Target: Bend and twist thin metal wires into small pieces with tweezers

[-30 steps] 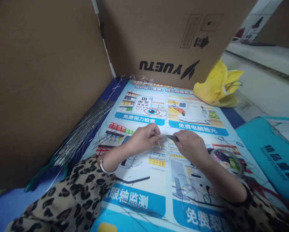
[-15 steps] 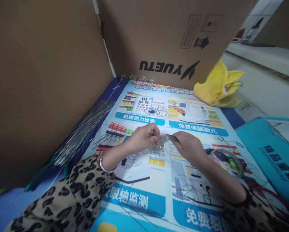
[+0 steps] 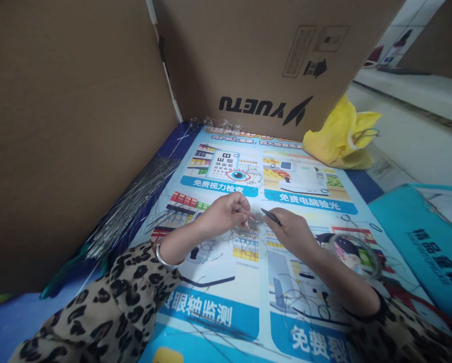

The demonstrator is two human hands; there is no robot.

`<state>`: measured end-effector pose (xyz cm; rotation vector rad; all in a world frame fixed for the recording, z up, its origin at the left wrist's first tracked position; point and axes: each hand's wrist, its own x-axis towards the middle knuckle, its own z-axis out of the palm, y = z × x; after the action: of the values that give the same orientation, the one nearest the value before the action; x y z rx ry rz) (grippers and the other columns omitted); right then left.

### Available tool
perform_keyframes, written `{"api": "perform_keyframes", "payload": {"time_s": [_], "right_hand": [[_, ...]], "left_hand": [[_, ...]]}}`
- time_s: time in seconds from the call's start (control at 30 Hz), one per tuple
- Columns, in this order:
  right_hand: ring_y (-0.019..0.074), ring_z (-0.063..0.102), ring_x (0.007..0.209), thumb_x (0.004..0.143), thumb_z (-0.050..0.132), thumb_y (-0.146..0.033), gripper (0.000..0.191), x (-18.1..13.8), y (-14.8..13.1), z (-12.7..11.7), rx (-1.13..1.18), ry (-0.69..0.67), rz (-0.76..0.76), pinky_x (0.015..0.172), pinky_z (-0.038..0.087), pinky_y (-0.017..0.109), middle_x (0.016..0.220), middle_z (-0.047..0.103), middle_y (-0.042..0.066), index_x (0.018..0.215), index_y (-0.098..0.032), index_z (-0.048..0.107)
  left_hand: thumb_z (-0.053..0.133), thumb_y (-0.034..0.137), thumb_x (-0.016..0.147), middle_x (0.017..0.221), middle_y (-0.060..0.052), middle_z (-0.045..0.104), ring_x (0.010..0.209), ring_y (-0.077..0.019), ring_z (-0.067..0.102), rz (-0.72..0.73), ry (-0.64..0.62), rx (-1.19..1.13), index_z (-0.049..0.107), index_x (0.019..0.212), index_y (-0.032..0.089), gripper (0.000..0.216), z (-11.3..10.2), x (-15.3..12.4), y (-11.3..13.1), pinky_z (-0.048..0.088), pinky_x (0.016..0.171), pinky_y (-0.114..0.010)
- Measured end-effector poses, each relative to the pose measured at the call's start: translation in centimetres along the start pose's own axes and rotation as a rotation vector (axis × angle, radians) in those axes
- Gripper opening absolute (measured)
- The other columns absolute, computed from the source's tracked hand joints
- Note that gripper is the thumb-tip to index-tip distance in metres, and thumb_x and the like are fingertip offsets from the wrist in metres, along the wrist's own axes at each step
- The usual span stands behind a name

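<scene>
My left hand (image 3: 228,214) is closed, its thumb and fingers pinching thin silvery wire (image 3: 250,225), bent into loops that hang just below the fingertips. Facing it from the right, my right hand (image 3: 294,229) grips a pair of pliers (image 3: 271,216). Only their dark, pointed jaws stick out towards the wire; the handles are hidden in the palm. A small gap seems to lie between the jaw tip and my left fingers. More fine wire lies on the printed poster sheet (image 3: 263,282) beneath both hands.
A bundle of straight wires (image 3: 131,204) lies at the left by green-handled tools (image 3: 65,275). Cardboard panels (image 3: 218,60) stand at the left and back. A wire coil (image 3: 375,257), a yellow bag (image 3: 339,138) and a teal box (image 3: 418,242) are on the right.
The wire loops at my left fingertips have shifted and turned slightly. The pliers have moved a little right and angle more steeply downward; both hands otherwise stay nearly in place.
</scene>
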<state>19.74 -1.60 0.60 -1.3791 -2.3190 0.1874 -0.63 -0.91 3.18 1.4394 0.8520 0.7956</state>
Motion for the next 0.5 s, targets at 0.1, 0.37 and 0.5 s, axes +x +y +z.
{"api": "perform_keyframes", "payload": {"time_s": [0.1, 0.37, 0.5], "right_hand": [[0.0123, 0.053, 0.058, 0.087, 0.039, -0.039, 0.029, -0.11, -0.15, 0.14, 0.022, 0.029, 0.005, 0.054, 0.037, 0.022, 0.065, 0.058, 0.001, 0.075, -0.019, 0.054], [0.0137, 0.055, 0.063, 0.086, 0.041, -0.038, 0.026, -0.28, -0.04, 0.31, 0.009, 0.077, -0.015, 0.058, 0.038, 0.023, 0.068, 0.060, 0.002, 0.077, -0.019, 0.056], [0.0143, 0.054, 0.064, 0.086, 0.041, -0.034, 0.022, -0.25, 0.34, 0.25, -0.059, 0.040, -0.042, 0.058, 0.037, 0.024, 0.070, 0.059, 0.002, 0.078, -0.019, 0.055]], "left_hand": [[0.055, 0.014, 0.072, 0.071, 0.000, 0.060, 0.054, -0.0069, 0.057, -0.025, -0.008, -0.046, 0.043, 0.077, 0.015, 0.013, 0.02, 0.02, 0.13, 0.044, 0.057, -0.022], [0.053, 0.012, 0.072, 0.066, 0.003, 0.057, 0.052, -0.0062, 0.056, -0.050, -0.029, -0.035, 0.041, 0.077, 0.016, 0.013, 0.16, 0.01, 0.16, 0.043, 0.055, -0.021], [0.050, 0.012, 0.072, 0.070, 0.003, 0.056, 0.057, -0.0069, 0.055, 0.011, 0.032, 0.121, 0.042, 0.079, 0.017, 0.011, 0.30, -0.16, 0.04, 0.043, 0.056, -0.021]]}}
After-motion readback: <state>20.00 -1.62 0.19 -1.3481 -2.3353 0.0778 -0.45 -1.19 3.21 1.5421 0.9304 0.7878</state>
